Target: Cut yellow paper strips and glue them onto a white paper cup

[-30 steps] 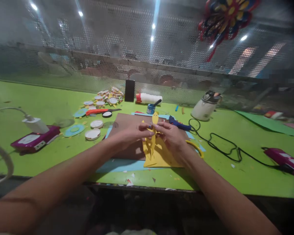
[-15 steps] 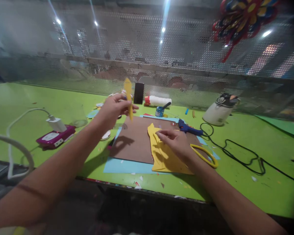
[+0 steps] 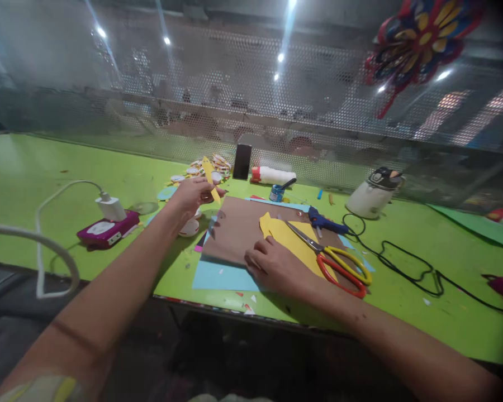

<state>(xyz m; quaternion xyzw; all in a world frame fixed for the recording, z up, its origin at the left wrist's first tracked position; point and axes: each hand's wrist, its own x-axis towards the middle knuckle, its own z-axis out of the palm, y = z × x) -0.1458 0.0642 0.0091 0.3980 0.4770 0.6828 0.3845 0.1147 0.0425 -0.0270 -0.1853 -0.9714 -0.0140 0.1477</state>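
My left hand [image 3: 191, 195] is stretched out to the left and pinches a narrow yellow paper petal [image 3: 208, 176] above several white round discs [image 3: 189, 227]. My right hand [image 3: 272, 268] rests with curled fingers on the near corner of the yellow paper sheet [image 3: 293, 240], holding nothing. That sheet lies on a brown board [image 3: 238, 229] over a blue sheet [image 3: 216, 277]. Scissors with yellow and red handles [image 3: 335, 262] lie on the yellow sheet just right of my right hand.
On the green table [image 3: 46, 167] are a purple device with a white charger [image 3: 107, 226], a pile of paper flowers [image 3: 205, 166], a black phone [image 3: 242, 161], a white glue bottle [image 3: 274, 175], a blue glue gun [image 3: 324, 222] with a black cord [image 3: 406, 259], and a white pot [image 3: 373, 195].
My left hand pulled the yellow petal off the sheet and carried it up and left, then lowered it towards the discs. My right hand slid to the sheet's near corner, uncovering the scissors.
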